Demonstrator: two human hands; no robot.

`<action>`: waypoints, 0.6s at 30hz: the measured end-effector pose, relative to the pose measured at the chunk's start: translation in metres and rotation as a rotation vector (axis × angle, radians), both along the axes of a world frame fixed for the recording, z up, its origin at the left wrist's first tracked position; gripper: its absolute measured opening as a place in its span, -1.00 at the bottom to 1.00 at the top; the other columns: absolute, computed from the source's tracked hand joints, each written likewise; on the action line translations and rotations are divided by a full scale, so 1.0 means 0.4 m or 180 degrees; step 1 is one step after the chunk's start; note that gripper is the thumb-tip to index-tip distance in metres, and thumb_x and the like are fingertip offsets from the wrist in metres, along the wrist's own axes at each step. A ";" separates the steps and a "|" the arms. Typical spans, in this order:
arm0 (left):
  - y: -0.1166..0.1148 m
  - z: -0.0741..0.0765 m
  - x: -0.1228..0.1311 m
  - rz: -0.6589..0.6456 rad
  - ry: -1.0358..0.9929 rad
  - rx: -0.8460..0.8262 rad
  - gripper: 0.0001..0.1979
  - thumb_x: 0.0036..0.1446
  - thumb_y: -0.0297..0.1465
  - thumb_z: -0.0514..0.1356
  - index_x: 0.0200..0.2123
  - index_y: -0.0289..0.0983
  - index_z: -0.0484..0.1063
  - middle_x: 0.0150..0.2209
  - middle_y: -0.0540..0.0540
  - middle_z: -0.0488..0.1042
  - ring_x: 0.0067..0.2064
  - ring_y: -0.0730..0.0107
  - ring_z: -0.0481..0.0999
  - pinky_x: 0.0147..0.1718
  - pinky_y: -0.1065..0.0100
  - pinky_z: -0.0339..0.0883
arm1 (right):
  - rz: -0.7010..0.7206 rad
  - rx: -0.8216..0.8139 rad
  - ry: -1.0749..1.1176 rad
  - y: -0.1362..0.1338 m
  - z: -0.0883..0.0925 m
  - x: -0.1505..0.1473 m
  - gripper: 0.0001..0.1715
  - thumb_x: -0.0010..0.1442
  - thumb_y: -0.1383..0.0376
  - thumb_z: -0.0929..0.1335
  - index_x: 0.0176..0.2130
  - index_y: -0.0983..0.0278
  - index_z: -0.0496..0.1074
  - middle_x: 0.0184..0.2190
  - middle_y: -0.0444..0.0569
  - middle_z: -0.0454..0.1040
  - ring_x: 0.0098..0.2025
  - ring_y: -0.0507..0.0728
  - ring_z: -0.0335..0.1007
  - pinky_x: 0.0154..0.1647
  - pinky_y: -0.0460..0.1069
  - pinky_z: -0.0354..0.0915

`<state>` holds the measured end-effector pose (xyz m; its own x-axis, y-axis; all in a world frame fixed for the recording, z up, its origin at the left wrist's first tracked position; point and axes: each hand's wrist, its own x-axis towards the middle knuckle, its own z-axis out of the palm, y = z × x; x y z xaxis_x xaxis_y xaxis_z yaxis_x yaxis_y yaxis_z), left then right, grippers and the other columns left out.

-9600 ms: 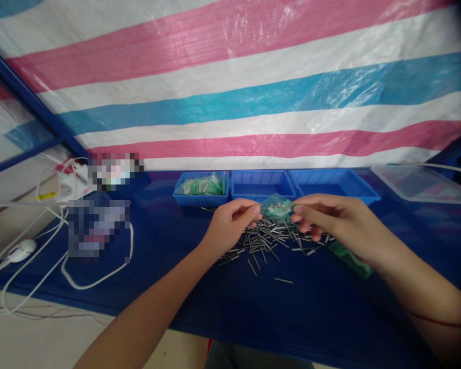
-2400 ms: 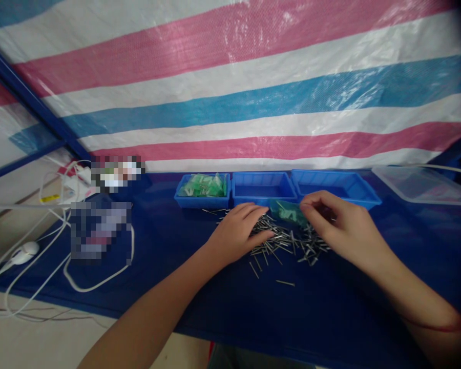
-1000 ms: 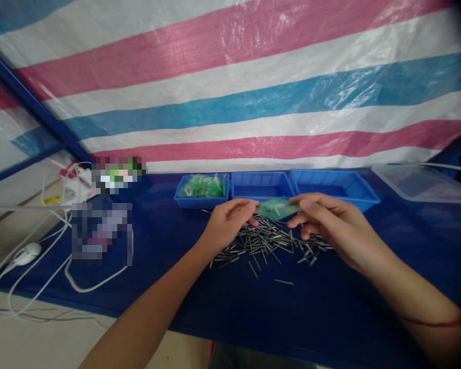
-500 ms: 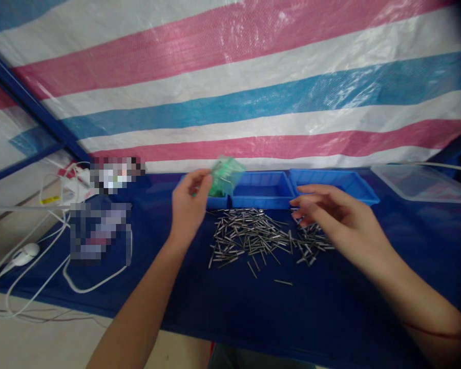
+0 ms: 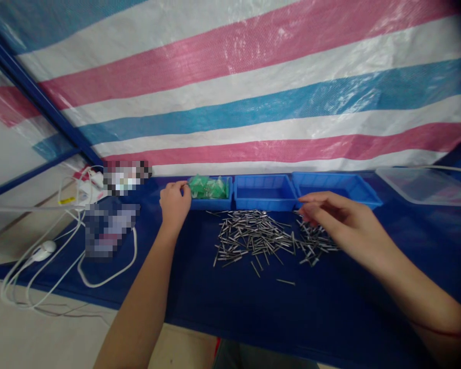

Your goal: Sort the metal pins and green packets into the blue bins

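My left hand (image 5: 175, 205) is at the left end of the left blue bin (image 5: 211, 204), its fingers curled. Whether anything is between them is hidden. Several small clear bags with green in them (image 5: 208, 187) fill that bin. My right hand (image 5: 336, 218) hovers above the smaller pile of metal nails (image 5: 314, 245), fingers loosely bent and apart, with nothing visible in them. To its left spreads a larger pile of nails (image 5: 253, 236), in front of the middle blue bin (image 5: 267, 204).
A right blue bin (image 5: 364, 197) and a clear plastic lid (image 5: 418, 189) stand along the back. White cables (image 5: 134, 256) and a white plug-like piece (image 5: 44, 251) lie at the left. Behind the table hangs a striped tarp (image 5: 230, 118). A few nails lie apart near the front.
My left hand has moved left and down to the end of the left bin, and the green bag it held no longer shows in it. My right hand has barely moved. The view has shifted slightly.
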<state>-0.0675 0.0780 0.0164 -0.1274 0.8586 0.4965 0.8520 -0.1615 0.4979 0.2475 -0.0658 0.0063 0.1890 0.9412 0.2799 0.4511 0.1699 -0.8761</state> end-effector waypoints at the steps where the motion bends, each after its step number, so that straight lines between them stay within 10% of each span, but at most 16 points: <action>1: -0.012 0.004 0.004 0.0022 0.0091 0.0088 -0.70 0.14 -0.34 0.11 -0.12 -0.31 0.50 -0.10 -0.26 0.47 0.05 0.02 0.38 0.09 0.04 0.15 | -0.0066 0.0072 -0.0293 -0.005 -0.010 0.010 -0.66 0.16 0.04 0.33 -0.18 0.20 0.46 -0.30 -0.01 0.53 -0.28 0.19 0.47 -0.20 0.13 0.39; 10: -0.242 -0.081 0.032 -0.1670 0.1272 -0.0440 -0.29 0.08 0.06 0.13 0.18 -0.25 0.23 0.21 -0.31 0.17 0.25 -0.05 0.13 0.18 -0.03 0.09 | 0.0281 0.0514 -0.2732 -0.085 -0.156 0.140 -0.22 0.11 -0.05 0.33 0.20 0.24 0.18 0.22 0.16 0.20 0.25 0.41 0.09 0.19 0.31 0.13; 18: -0.244 -0.084 0.068 -0.1928 0.1597 -0.1010 -0.19 0.13 0.12 -0.01 0.27 -0.31 0.09 0.31 -0.35 0.03 0.32 -0.05 0.02 0.26 -0.12 -0.12 | 0.0576 0.0257 -0.2680 -0.088 -0.168 0.114 -0.16 0.15 -0.04 0.31 0.27 0.23 0.03 0.27 0.14 0.09 0.28 0.33 0.06 0.23 0.22 0.15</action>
<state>-0.0402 -0.0195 -0.0172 0.5705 0.8158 0.0954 0.7955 -0.5777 0.1830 0.2931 -0.1010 -0.0611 -0.2622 0.9081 0.3266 0.9046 0.3491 -0.2445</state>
